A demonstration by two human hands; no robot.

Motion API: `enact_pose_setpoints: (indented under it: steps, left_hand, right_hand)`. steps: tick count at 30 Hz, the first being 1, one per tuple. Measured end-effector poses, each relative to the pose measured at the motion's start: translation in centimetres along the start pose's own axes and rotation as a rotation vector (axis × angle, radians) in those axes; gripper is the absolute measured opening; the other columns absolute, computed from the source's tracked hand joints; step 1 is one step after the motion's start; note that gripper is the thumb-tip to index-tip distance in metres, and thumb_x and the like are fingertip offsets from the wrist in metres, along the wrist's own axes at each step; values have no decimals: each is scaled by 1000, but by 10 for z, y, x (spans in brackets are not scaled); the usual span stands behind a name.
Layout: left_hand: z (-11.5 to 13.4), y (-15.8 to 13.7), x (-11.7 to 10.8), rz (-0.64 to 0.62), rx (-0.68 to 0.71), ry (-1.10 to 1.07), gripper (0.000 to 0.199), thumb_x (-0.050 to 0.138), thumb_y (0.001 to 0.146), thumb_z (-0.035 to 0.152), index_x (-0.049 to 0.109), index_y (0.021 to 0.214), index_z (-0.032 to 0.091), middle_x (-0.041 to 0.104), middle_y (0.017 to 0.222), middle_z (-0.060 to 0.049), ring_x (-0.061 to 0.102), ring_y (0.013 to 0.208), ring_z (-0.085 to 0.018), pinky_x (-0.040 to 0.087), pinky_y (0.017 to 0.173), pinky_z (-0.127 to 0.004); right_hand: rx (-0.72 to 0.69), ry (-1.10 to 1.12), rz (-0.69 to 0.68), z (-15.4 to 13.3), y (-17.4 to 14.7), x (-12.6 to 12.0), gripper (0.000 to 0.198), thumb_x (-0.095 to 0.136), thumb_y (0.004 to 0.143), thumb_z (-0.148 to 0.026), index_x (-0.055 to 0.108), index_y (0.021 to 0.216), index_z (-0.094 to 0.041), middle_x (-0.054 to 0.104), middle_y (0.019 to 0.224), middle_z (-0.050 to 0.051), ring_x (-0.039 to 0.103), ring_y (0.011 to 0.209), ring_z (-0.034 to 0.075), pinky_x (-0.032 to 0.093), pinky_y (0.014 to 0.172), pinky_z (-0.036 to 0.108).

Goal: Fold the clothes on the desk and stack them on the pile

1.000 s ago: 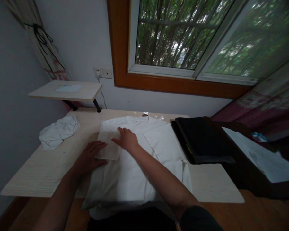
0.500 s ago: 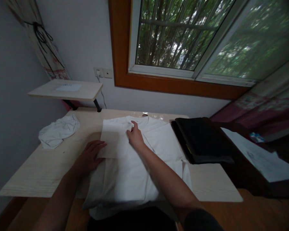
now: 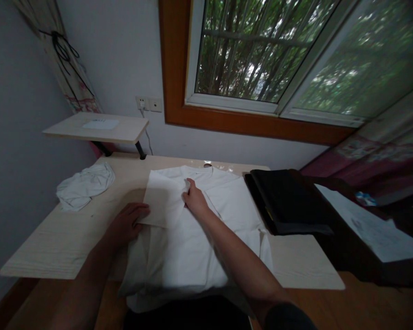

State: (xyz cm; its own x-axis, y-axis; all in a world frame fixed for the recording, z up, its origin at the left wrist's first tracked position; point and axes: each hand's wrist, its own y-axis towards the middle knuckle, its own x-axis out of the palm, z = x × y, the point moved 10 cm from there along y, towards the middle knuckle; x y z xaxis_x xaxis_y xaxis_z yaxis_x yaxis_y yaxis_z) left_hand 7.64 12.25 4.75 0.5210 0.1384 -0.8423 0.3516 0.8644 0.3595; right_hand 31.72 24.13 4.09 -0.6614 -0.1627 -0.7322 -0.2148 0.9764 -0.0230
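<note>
A white cloth shirt with a round neck opening [image 3: 189, 259] lies on the pale wood-grain desk [image 3: 309, 263], in its middle part. The neck is toward the wall, and the lower part goes past the near edge of the desk. On the left side of the shirt, a flat white fabric flap with straight edges [image 3: 161, 204] lies over the body.

The right hand [image 3: 195, 200] is narrow: its thumb and index finger pinch the inner upper corner of this flap, just below the neck opening. The left hand [image 3: 127, 222] has its fingertips at the outer edge of the flap; whether it grips the fabric, I cannot tell.

Well apart to the left, a crumpled white cloth [image 3: 86, 185] rests on the desk, in front of a small raised pale wooden shelf [image 3: 127, 131]. Near the right side of the shirt lies a flat black rectangular case [image 3: 289, 197].
</note>
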Motion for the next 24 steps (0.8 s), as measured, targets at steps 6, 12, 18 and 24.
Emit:
enact_pose_setpoints:
  steps: [6, 12, 18, 24]
  left_hand:
    - [-3, 2, -3, -33, -2, -79, 32, 59, 86, 21, 73, 114, 25, 70, 125, -7, 59, 122, -26, 48, 109, -45]
    - [-19, 3, 1, -21, -86, -127, 30, 50, 101, 38, 75, 115, 27, 71, 122, -6, 61, 118, -23, 48, 109, -44]
    - [-35, 19, 5, 67, -129, 19, 34, 52, 99, 41, 74, 120, 25, 70, 129, -8, 61, 121, -26, 47, 111, -48]
    - [-17, 69, 7, 97, -147, 177, 36, 46, 95, 25, 73, 119, 19, 72, 125, -11, 62, 122, -27, 46, 114, -46]
  right_hand:
    - [-86, -353, 39, -6, -10, -10, 50, 48, 99, -26, 48, 149, -25, 72, 120, 12, 72, 100, 25, 52, 87, 33]
    - [-223, -417, -34, -1, -26, -13, 37, 49, 102, -29, 64, 136, -27, 69, 120, 7, 69, 102, 20, 51, 89, 28]
    - [-294, -410, 114, 21, -45, -55, 34, 48, 103, -28, 72, 126, -22, 69, 110, 9, 62, 106, 22, 48, 96, 30]
    - [-258, -548, 304, 77, -67, -116, 30, 50, 100, -26, 72, 119, -19, 66, 113, 13, 58, 104, 28, 49, 96, 39]
